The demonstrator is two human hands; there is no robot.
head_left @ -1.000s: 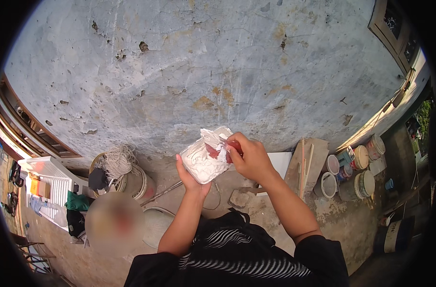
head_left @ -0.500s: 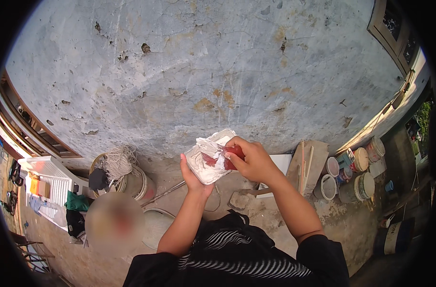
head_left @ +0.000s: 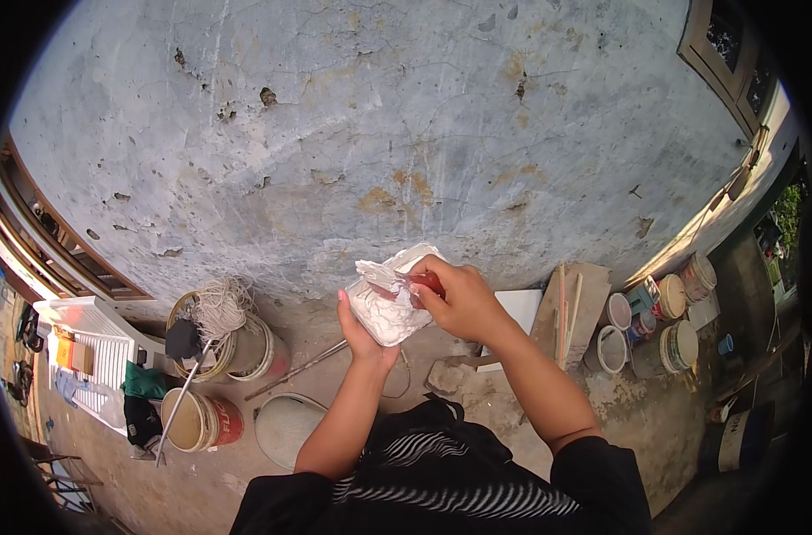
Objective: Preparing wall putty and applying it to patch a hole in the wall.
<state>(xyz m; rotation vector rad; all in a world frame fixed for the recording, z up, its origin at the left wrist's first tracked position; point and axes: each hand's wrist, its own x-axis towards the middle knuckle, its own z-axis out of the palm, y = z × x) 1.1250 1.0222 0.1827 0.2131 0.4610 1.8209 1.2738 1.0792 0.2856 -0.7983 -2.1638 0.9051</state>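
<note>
Left hand (head_left: 360, 328) cups flat board of white putty (head_left: 386, 308), right hand (head_left: 459, 299) fingers clamped on red-handled scraper (head_left: 404, 283), putty still heaped, grey plastered wall (head_left: 379, 134) unpatched.

1. Ahead of my hands I see only the weathered grey plaster wall (head_left: 406, 134), unobstructed.
2. Below left, round paint buckets (head_left: 232, 343) and a white plastic chair (head_left: 90, 343) crowd the ground.
3. To the right, leaning wooden boards (head_left: 566, 312) and small tubs (head_left: 642, 312) block passage.
</note>
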